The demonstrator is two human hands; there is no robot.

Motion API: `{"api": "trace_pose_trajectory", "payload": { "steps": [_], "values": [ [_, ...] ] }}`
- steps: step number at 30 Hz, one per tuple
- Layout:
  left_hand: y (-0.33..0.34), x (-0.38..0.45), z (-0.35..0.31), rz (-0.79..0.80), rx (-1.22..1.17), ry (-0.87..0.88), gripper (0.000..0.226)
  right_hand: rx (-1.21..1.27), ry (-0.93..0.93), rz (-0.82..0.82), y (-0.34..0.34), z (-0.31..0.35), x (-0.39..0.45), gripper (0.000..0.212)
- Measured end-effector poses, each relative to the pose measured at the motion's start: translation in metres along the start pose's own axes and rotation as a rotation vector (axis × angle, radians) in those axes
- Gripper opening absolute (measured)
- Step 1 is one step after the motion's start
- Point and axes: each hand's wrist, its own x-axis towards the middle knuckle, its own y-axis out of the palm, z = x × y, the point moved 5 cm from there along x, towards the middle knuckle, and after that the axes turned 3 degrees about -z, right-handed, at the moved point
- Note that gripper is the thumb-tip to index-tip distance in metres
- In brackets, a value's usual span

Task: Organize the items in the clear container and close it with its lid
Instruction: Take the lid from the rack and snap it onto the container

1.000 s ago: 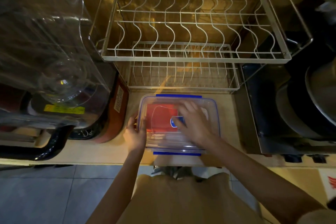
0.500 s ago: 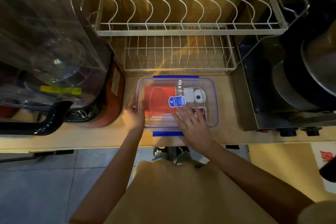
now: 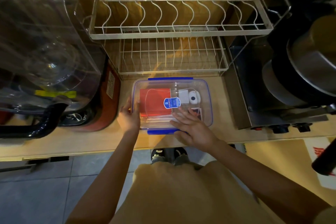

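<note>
The clear container point(image 3: 207, 100) stands on the wooden counter in front of me, its clear lid point(image 3: 181, 84) with blue clips lying on top. Through the lid I see a red flat item point(image 3: 154, 102), a white block point(image 3: 183, 96), a round white device point(image 3: 194, 97) and a thin white cable. A blue sticker point(image 3: 171, 103) marks the lid's middle. My left hand point(image 3: 128, 117) holds the container's left side, thumb over the rim. My right hand point(image 3: 192, 128) lies flat with spread fingers on the lid's near right part, thumb by the near blue clip point(image 3: 160, 131).
A two-tier wire dish rack point(image 3: 172, 32) stands right behind the container. A large clear-lidded appliance point(image 3: 45, 56) fills the left. A metal stove with stacked dark pans point(image 3: 300, 78) sits at the right. The counter edge point(image 3: 91, 152) runs just below my hands.
My right hand slid from the lid's middle back to its near right edge, uncovering the sticker. The camera moved closer and lower. My left hand stayed on the left side.
</note>
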Motion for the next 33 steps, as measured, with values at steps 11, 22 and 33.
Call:
{"api": "trace_pose_trajectory", "payload": {
  "steps": [11, 22, 33],
  "values": [
    [-0.001, -0.006, -0.004, 0.04, -0.058, -0.035, 0.055, 0.354, 0.391, -0.214, -0.042, -0.017, 0.007, 0.032],
    [-0.008, -0.011, -0.008, 0.18, -0.18, -0.187, 0.033, 1.124, 1.224, -0.356, -0.036, -0.085, -0.008, 0.044],
    [-0.034, -0.025, -0.024, 0.037, -0.338, -0.141, 0.031, 1.137, 1.078, -0.508, -0.08, -0.079, -0.019, 0.006]
  ]
}}
